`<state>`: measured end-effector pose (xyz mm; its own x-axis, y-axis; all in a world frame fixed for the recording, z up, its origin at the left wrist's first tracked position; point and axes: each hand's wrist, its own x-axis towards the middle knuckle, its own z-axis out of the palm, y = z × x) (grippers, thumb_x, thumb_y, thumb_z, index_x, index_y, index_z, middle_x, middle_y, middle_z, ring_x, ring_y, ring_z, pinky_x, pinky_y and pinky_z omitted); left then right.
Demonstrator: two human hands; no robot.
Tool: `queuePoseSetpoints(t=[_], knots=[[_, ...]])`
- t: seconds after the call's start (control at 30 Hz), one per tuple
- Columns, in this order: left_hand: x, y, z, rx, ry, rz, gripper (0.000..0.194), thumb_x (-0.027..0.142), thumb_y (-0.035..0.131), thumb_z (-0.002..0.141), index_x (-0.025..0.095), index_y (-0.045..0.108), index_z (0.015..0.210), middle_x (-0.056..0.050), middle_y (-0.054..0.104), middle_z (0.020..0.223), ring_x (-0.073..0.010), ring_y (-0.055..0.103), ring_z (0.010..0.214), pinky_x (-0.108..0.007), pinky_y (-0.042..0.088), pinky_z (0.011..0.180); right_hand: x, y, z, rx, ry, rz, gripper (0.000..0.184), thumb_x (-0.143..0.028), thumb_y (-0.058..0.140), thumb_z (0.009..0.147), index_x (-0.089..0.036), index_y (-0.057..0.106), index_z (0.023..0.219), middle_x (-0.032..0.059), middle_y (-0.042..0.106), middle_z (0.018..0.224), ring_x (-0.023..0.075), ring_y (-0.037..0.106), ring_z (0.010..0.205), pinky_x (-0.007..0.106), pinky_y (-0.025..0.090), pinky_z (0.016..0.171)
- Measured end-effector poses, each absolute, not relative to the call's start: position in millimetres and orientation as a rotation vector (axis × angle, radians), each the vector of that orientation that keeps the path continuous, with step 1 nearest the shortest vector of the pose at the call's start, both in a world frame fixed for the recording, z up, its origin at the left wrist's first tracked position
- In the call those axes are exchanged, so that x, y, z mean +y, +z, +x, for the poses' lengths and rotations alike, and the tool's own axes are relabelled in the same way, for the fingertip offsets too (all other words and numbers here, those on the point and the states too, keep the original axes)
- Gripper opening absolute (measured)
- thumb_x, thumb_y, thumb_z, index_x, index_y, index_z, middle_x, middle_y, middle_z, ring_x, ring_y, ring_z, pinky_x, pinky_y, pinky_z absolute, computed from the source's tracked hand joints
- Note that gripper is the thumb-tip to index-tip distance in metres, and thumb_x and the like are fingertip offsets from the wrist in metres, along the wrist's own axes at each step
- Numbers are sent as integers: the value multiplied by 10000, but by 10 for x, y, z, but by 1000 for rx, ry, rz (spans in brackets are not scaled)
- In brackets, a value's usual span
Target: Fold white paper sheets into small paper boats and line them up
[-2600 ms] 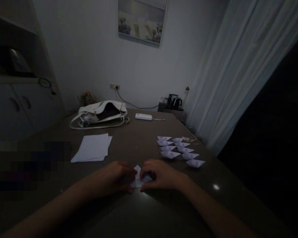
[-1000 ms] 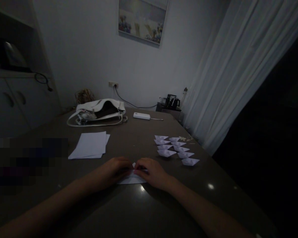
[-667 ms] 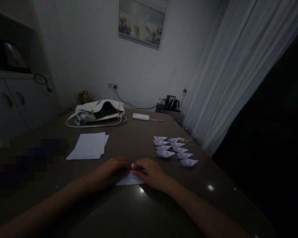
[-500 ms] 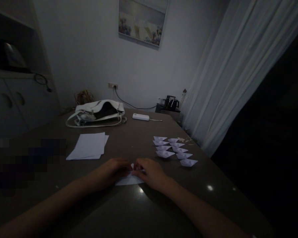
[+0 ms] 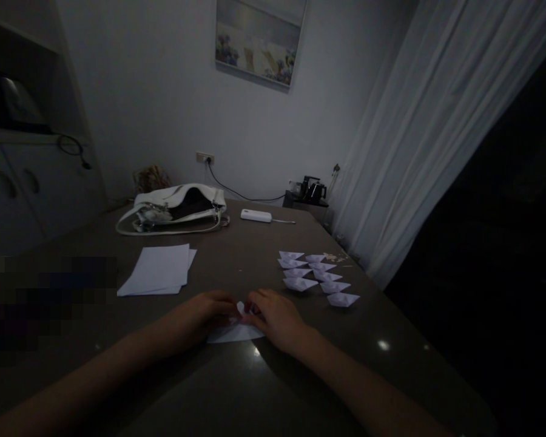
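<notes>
A folded sheet of white paper (image 5: pixel 235 332) lies on the dark table in front of me, its pointed tip showing between my hands. My left hand (image 5: pixel 209 312) grips its left side with bent fingers. From the right, my right hand (image 5: pixel 275 318) pinches the paper near the middle with thumb and fingers. Both hands hide part of the folds. Several white paper boats (image 5: pixel 300 283) stand in two rows beyond my right hand. A stack of white paper (image 5: pixel 159 270) lies to the left, past my left hand.
A white handbag (image 5: pixel 177 206) rests at the back left of the table (image 5: pixel 236 388). Near the far edge lies a white power bank (image 5: pixel 256 215) with a short cable. A black kettle (image 5: pixel 316 191) stands on a small stand behind. Light crumbs (image 5: pixel 332 257) lie by the right edge.
My hands earlier gripped a small, upright-pointed fold; now the paper spreads wider and flatter at its near edge. Both hands stay on it. The view has shifted slightly.
</notes>
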<state>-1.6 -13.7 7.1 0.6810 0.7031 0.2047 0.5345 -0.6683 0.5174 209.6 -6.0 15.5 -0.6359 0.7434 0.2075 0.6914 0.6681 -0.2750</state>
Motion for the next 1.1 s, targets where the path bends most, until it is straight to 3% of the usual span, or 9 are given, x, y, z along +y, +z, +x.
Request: queuePoseSetpoints(t=[0.5,0.83,0.97,1.1], knots=[[-144,104,-21,960,515,2483,280,104,439,875,229,672,964,-47,631,1043,-172,604,925,-237,439,776,91,248,2274,-2590,509,-1098,152,-223,733,730,-171,635,833,6,606,813,119,550,739,205,358,620],[-164,133,-16,941,530,2464,275,127,435,880,218,683,955,-55,636,1050,-178,610,916,-250,452,773,104,260,2325,-2611,578,-1042,111,-174,708,749,-166,641,837,1,610,811,99,547,695,197,361,607],[-134,86,-28,912,555,2467,280,131,434,884,226,681,973,-57,637,1055,-184,605,932,-259,451,787,69,316,2304,-2629,541,-1052,114,-143,694,754,-169,646,854,9,614,833,113,553,728,208,376,633],[-116,52,-32,917,572,2460,267,130,446,879,219,683,965,-60,642,1026,-183,604,917,-258,451,787,31,351,2277,-2735,413,-875,177,-94,639,786,-215,680,909,19,613,915,144,550,880,253,380,770]])
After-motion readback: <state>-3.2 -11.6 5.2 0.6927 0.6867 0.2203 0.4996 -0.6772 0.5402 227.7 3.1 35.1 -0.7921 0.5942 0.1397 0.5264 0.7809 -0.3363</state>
